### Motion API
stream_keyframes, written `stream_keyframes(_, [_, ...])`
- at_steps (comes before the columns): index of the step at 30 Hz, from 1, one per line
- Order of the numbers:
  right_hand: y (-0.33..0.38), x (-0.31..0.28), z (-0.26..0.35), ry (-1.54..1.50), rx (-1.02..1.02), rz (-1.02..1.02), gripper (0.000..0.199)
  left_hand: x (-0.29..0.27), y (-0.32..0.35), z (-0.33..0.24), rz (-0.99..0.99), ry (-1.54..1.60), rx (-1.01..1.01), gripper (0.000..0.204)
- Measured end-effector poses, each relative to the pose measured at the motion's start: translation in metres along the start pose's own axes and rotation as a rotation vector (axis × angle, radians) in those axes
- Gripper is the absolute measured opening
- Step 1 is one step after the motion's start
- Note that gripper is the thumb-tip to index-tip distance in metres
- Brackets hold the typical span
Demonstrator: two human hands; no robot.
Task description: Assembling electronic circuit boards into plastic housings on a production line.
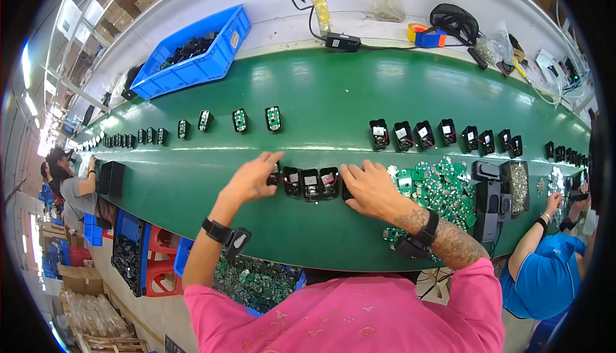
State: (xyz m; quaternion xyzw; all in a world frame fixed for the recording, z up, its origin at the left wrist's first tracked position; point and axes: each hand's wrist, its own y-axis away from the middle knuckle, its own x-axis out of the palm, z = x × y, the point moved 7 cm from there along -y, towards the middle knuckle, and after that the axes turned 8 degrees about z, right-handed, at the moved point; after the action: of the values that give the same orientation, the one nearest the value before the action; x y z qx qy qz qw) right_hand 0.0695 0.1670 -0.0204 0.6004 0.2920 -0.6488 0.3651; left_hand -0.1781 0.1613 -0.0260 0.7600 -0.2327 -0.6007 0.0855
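Beside three black, box-shaped plastic housings (310, 186), the left hand (251, 178) and right hand (372, 189) had fingers slightly spread, pinch indeterminable; alignment appeared in hand, next needing even inward pressure.

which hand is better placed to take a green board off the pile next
The right hand, I'd say: it is close beside the pile of green boards, while the left hand is farther off, across the black housings between the hands.
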Motion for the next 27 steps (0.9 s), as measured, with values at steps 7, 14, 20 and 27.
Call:
stream_keyframes(7, [-0.026,0.004,0.014,-0.242,0.046,0.089,0.096,0.035,0.029,-0.063,-0.448,-0.191,-0.065,0.121])
stream_keyframes(14, [-0.056,0.019,0.041,-0.295,-0.020,-0.016,0.087,0.049,0.028,-0.028,-0.677,-0.029,-0.154,0.112])
stream_keyframes(20, [-0.101,0.032,0.080,-0.313,-0.029,-0.093,0.081,0.052,0.040,0.018,-0.685,-0.010,-0.089,0.095])
stream_keyframes(27, [-0.058,-0.005,0.048,-0.403,0.065,-0.074,0.086,0.054,0.033,0.006,-0.536,-0.226,-0.360,0.091])
